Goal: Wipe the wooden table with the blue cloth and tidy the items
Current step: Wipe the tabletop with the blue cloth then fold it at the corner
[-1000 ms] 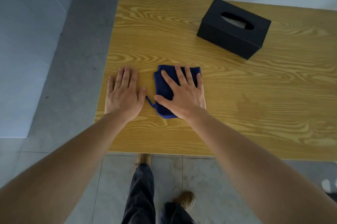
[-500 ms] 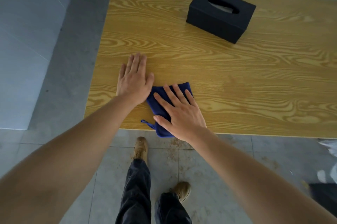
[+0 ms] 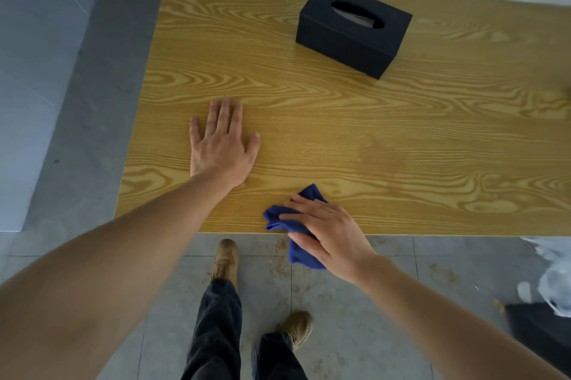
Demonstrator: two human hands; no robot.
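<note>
A view from above looks down at a person's two bare arms reaching over a wooden surface (image 3: 355, 120) with bold yellow grain. The black tissue box (image 3: 352, 28) serves as the landmark here: it sits toward the far edge of the surface, its oval slot facing up with a bit of pale tissue showing inside.

The left hand (image 3: 221, 144) lies flat, palm down, fingers together and thumb spread, resting on bare wood well nearer the viewer than the box and to its left. It holds nothing.

The right hand (image 3: 327, 232) is at the near edge of the surface, well apart from the box and almost straight toward the viewer from it. Its fingers curl over and grip the blue cloth (image 3: 279, 219), which is bunched up. Part of the cloth lies on the wood, and part hangs past the near edge, below the hand.

The two hands are apart, with bare wood between them.

Below the surface's near edge is a grey tiled floor (image 3: 340, 302). The person's dark trousers (image 3: 216, 333) and tan shoes (image 3: 227, 257) show there.
</note>
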